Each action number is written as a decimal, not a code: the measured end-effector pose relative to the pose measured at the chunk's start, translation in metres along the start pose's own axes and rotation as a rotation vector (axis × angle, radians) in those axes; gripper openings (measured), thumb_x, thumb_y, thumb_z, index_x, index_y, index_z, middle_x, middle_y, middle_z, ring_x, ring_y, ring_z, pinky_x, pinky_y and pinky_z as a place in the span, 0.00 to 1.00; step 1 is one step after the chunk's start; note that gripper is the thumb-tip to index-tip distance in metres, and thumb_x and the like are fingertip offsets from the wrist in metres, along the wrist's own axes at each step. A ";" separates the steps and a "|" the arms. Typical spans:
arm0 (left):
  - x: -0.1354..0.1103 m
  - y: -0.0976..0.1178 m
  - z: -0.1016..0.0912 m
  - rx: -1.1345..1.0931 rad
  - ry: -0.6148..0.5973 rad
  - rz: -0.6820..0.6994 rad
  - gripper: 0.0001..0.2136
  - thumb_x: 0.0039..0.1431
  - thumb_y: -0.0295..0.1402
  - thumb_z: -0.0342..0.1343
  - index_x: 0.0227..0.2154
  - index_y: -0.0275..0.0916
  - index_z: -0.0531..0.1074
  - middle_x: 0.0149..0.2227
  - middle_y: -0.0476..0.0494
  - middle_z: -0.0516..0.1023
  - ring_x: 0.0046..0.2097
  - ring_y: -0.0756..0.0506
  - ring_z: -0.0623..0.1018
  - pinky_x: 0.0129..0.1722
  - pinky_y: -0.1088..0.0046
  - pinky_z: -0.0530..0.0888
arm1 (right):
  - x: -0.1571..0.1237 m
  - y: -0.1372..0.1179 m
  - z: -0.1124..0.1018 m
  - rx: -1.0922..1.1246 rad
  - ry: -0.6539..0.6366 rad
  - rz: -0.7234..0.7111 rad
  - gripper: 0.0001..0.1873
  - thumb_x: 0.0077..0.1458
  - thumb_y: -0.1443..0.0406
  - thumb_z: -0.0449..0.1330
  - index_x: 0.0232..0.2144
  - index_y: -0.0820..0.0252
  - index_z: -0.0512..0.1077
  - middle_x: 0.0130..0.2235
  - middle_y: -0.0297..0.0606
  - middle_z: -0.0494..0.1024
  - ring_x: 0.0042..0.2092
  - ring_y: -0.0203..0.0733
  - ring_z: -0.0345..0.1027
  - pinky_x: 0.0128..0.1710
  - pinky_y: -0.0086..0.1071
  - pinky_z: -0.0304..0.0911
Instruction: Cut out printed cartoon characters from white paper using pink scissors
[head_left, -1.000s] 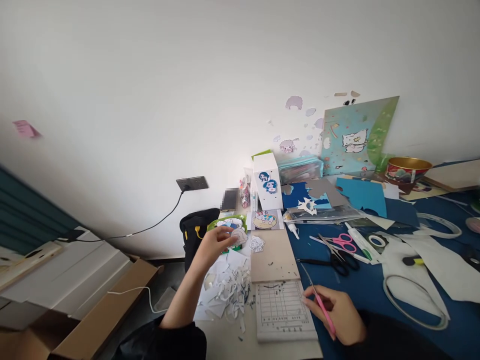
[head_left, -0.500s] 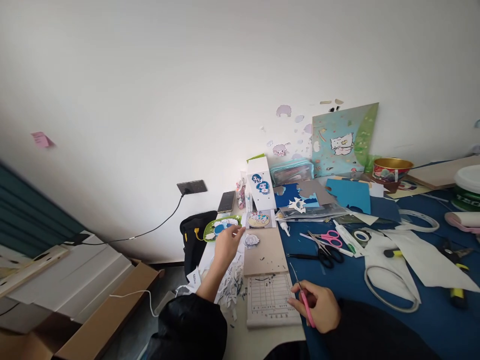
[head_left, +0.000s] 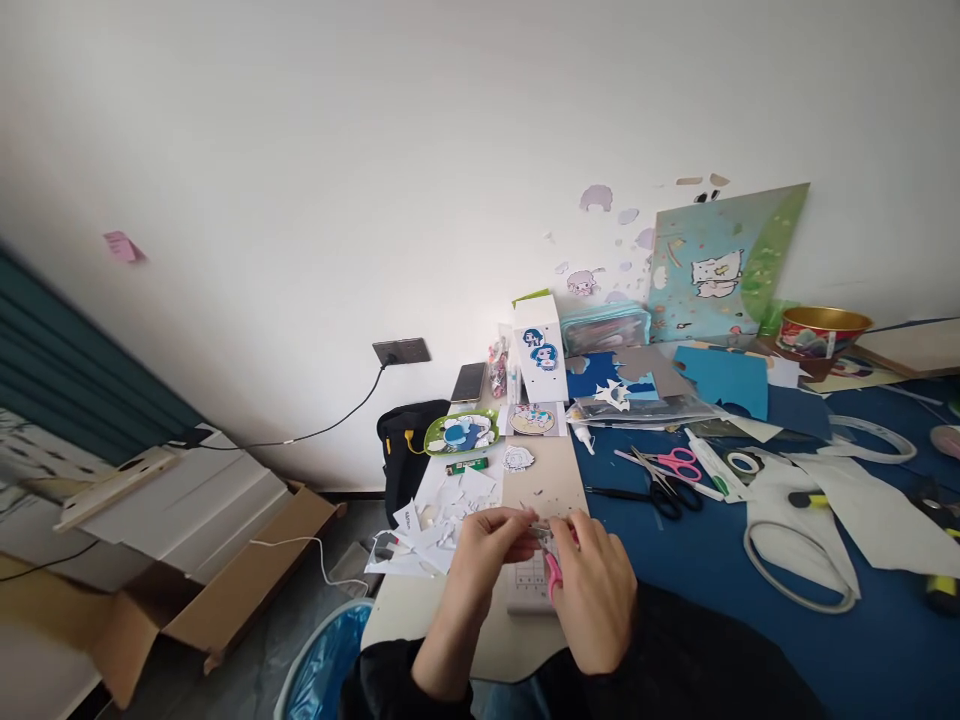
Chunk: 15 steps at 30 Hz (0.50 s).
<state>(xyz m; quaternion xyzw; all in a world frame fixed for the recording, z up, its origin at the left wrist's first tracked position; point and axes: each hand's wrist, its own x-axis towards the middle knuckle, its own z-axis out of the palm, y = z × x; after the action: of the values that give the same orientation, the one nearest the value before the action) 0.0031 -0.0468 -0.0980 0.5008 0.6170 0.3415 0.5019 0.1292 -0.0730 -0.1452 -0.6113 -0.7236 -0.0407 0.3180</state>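
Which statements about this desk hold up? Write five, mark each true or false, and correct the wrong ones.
1. The right hand holds a pink-handled tool, with the left hand close beside it. True.
2. The black-handled scissors are in the left hand. False: the black-handled scissors lie on the blue surface.
3. The green tray is nearer the person than the phone. True.
4. The floor bin has a black bag. False: it has a blue liner.
5. The patterned board stands tilted near the wall. True.
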 end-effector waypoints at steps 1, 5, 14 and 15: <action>0.003 0.000 -0.008 -0.012 0.030 -0.006 0.11 0.65 0.38 0.55 0.43 0.35 0.73 0.41 0.43 0.79 0.38 0.45 0.79 0.38 0.63 0.78 | -0.002 0.001 0.000 -0.005 0.012 -0.012 0.09 0.63 0.61 0.59 0.40 0.62 0.73 0.39 0.37 0.76 0.36 0.40 0.73 0.35 0.36 0.71; 0.010 0.000 -0.046 -0.014 0.189 0.028 0.11 0.64 0.36 0.56 0.46 0.35 0.72 0.45 0.41 0.77 0.41 0.44 0.79 0.40 0.61 0.78 | -0.007 0.008 0.002 -0.011 0.062 -0.040 0.10 0.64 0.61 0.58 0.44 0.61 0.72 0.43 0.39 0.76 0.38 0.40 0.73 0.37 0.37 0.71; 0.002 -0.016 -0.025 0.115 0.109 0.060 0.10 0.64 0.34 0.57 0.45 0.35 0.73 0.44 0.43 0.78 0.40 0.44 0.79 0.39 0.62 0.78 | -0.013 -0.011 0.021 0.014 0.061 0.039 0.08 0.64 0.63 0.59 0.41 0.62 0.73 0.41 0.38 0.77 0.38 0.40 0.73 0.37 0.37 0.71; 0.004 -0.019 -0.024 0.131 0.121 0.038 0.10 0.64 0.34 0.57 0.45 0.35 0.73 0.43 0.43 0.78 0.39 0.45 0.79 0.38 0.63 0.78 | -0.015 -0.010 0.022 0.031 0.052 0.043 0.08 0.64 0.63 0.59 0.41 0.62 0.73 0.41 0.38 0.77 0.38 0.40 0.73 0.37 0.37 0.71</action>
<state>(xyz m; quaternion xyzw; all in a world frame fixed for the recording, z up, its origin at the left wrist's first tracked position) -0.0252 -0.0463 -0.1103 0.5227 0.6577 0.3393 0.4232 0.1119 -0.0784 -0.1672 -0.6204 -0.7023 -0.0386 0.3470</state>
